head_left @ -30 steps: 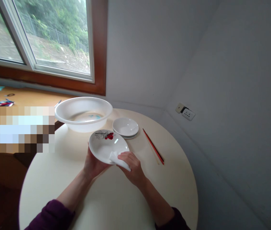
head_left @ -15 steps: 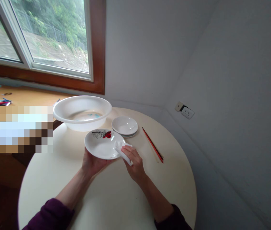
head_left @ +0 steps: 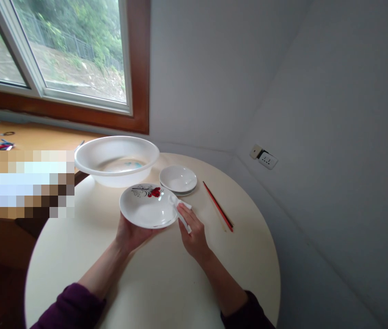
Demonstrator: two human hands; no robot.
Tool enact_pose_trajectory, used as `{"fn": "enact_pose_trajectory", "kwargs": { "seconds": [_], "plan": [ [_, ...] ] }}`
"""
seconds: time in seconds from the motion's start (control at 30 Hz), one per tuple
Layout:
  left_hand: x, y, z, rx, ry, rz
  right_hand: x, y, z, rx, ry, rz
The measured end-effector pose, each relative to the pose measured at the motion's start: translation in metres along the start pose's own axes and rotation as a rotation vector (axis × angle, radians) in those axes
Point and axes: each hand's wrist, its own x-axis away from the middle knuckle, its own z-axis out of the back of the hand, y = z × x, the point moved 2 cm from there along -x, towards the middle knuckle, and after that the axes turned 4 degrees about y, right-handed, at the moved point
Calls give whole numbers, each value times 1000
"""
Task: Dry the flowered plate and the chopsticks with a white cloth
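Note:
A white plate (head_left: 146,211) with a red flower and dark scrolls is held up above the table, its inside tilted toward me. My left hand (head_left: 132,233) grips it from below and the left, most fingers hidden under it. At the plate's right rim, my right hand (head_left: 194,232) pinches a crumpled white tissue or cloth (head_left: 184,218) against the edge. Just behind the plate, a small white dish (head_left: 178,177) sits on top of another dish.
A translucent white basin (head_left: 116,176) stands at the back left of the round cream table (head_left: 159,283). Red and dark chopsticks (head_left: 218,206) lie to the right. A wooden desk (head_left: 43,133) adjoins on the left; a wall socket (head_left: 267,160) is beyond the table.
My right hand has slid the tissue slightly up and outward along the plate's right rim. The plate has barely moved in my left hand.

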Motion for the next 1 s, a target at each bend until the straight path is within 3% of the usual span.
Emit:
{"fn": "enact_pose_trajectory", "kwargs": {
  "seconds": [0.33,0.67,0.77,0.87,1.0],
  "plan": [
    [2,1,15,-68,49,52,3,9,-1,-93,20,-100],
    [-1,2,9,-89,134,-25,3,10,-3,-517,60,-489],
    [0,3,12,-86,140,-19,2,11,-2,-482,150,-646],
    [0,3,17,-82,155,-18,0,13,-2,-434,192,-709],
    [0,4,22,-91,201,-52,0,17,-5,-552,248,-796]
  ]
}}
